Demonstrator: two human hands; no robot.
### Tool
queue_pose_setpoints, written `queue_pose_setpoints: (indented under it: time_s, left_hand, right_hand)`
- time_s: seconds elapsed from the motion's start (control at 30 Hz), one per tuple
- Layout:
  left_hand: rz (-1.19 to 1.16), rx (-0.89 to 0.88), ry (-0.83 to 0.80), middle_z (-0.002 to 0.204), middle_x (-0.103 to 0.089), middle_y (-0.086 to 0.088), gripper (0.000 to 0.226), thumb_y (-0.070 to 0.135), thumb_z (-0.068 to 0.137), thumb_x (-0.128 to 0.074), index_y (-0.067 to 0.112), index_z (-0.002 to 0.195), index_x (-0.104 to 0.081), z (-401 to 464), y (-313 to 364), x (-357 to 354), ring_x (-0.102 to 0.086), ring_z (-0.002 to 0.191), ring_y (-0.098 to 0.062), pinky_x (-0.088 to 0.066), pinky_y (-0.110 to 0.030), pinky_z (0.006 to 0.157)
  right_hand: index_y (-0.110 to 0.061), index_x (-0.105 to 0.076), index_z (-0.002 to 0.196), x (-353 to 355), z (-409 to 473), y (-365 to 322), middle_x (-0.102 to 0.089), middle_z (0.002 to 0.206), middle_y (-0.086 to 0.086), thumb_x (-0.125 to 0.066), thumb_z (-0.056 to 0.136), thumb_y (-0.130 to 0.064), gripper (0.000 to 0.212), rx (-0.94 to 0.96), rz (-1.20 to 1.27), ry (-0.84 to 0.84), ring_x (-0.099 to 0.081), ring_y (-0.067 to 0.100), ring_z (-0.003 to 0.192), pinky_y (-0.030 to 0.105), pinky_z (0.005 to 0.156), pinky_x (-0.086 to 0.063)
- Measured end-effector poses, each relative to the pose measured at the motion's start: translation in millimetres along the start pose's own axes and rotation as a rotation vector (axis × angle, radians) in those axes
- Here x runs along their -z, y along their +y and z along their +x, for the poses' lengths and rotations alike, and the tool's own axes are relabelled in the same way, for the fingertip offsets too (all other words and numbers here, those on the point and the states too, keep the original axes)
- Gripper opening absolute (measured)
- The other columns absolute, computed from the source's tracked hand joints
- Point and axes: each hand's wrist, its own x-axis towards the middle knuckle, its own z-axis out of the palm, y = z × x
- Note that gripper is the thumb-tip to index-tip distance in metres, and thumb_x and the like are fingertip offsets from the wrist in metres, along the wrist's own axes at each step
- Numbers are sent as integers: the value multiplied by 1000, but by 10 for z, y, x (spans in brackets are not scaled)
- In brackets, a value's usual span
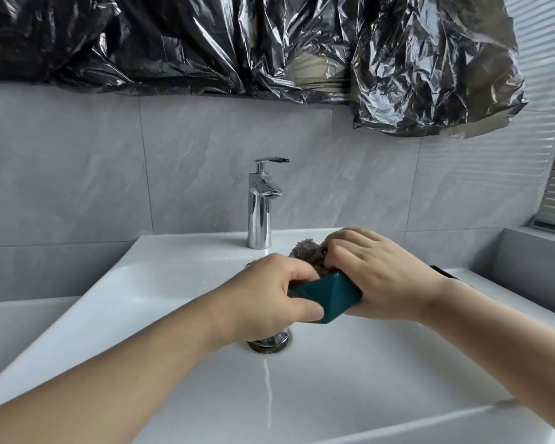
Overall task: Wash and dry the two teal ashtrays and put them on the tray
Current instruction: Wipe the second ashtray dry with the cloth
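A teal ashtray (329, 298) with faceted sides is held over the white sink basin (173, 302), its inside turned away from me. My left hand (266, 296) grips its left edge, thumb along the front. My right hand (382, 274) holds the ashtray's right side from beneath while its fingers press a grey-brown cloth (308, 253) into the top. Only one ashtray shows. No tray can be identified.
A chrome tap (261, 203) stands behind the hands with no water running. The chrome drain (269, 341) lies below the hands. Crumpled black plastic (237, 43) covers the wall above. A dark object's edge (442, 272) peeks out behind my right wrist.
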Motion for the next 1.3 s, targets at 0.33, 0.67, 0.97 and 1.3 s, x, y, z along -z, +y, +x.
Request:
queue_pose_setpoints:
  time_s: [0.33,0.67,0.97,1.3]
  left_hand:
    - [160,-140,-33,94,-61,14,18,29,76,-68,33,93,-68,-34,-92,129,-54,102,-17,-44,-40,93]
    - [72,33,6,73,-63,0,9,18,81,-72,12,85,-68,3,39,-114,-56,62,-15,-51,-35,67]
    - [39,-127,61,96,-60,7,11,24,82,-66,34,88,-64,-136,-35,323,-57,91,-31,-42,-52,81]
    - [256,24,-35,95,-59,17,17,20,86,-63,35,84,-55,-44,-129,197,-42,103,-20,-36,-26,78]
  right_hand:
    - [-16,-45,99,-34,-45,107,-58,102,8,-66,82,-17,27,-3,180,54,-58,33,97,42,80,-49]
    - [-14,-45,95,-33,15,19,-58,96,6,-69,74,-7,33,8,77,-86,-57,29,94,32,83,-49]
    - [-18,-43,107,50,269,65,-57,117,8,-79,75,-23,49,-120,355,107,-59,29,118,45,83,-54]
    - [-7,-52,95,-101,234,73,-58,101,11,-72,68,-7,34,14,63,-86,-58,32,99,38,74,-53]
